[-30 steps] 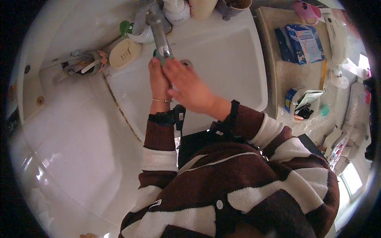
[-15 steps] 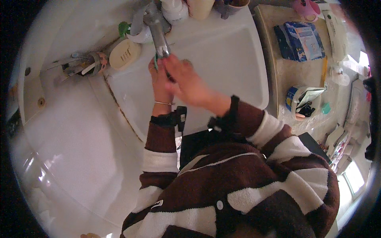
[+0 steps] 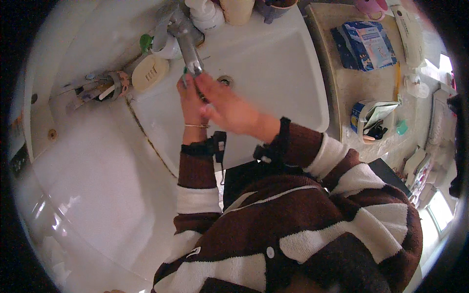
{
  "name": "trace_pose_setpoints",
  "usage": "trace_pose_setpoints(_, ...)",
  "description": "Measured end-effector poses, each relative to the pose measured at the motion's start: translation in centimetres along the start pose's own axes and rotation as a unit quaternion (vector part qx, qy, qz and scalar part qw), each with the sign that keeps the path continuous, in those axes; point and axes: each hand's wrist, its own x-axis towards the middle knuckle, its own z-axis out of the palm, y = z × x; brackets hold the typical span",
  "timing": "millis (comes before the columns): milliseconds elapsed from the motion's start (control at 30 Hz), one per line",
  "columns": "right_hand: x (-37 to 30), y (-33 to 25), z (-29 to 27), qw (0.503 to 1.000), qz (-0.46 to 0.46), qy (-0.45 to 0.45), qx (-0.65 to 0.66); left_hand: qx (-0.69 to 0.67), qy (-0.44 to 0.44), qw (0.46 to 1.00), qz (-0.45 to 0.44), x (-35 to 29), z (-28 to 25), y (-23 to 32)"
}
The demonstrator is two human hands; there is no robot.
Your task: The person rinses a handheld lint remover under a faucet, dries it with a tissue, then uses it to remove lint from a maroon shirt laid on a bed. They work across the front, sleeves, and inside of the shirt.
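Observation:
Both hands are together under the spout of a metal tap, over the white sink. My left hand is closed, upright at the wrist, around something small; only a dark edge and a bit of green show by its fingers. My right hand reaches across from the right, its fingers pressed together against the left hand and the same thing. What they hold is mostly hidden between them. The round drain is just beyond the right hand's knuckles. A cream soap dish sits left of the tap.
White pump bottle, beige cup and dark pot line the sink's back. A cup of brushes is at left, above a white bathtub. The right counter holds blue packets and a tub of items.
The hands stay together under the tap and the right fingers shift slightly along the left hand. The view has moved a little, so the drain shows more fully.

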Motion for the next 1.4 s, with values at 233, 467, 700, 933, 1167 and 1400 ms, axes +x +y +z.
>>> trace_pose_setpoints(233, 0.7, 0.1, 0.7, 0.996, 0.070, 0.037, 0.050, -0.133, -0.067, 0.967, -0.208, -2.0, 0.7, 1.2)
trace_pose_setpoints(467, 1.0, 0.1, 0.6, 0.995, 0.084, -0.012, 0.046, 0.092, -0.026, 0.990, 0.107, -0.9, 0.1, 1.5)
trace_pose_setpoints(700, 0.9, -0.6, 0.5, 0.999, -0.022, 0.007, 0.042, -0.116, 0.032, 0.990, -0.069, -0.6, -0.2, 1.4)
trace_pose_setpoints(933, 2.5, 3.4, -0.3, 0.955, 0.148, 0.018, 0.255, -0.243, -0.104, 0.952, -0.153, -2.1, -0.7, 1.8)
trace_pose_setpoints(1167, 1.7, 2.5, -0.8, 0.975, 0.074, 0.037, 0.206, -0.332, -0.109, 0.911, -0.219, -2.6, -1.2, 2.8)
trace_pose_setpoints(1400, 3.1, 2.3, -1.5, 0.919, 0.250, 0.003, 0.304, -0.326, -0.165, 0.910, -0.194, -2.9, -0.5, 2.2)
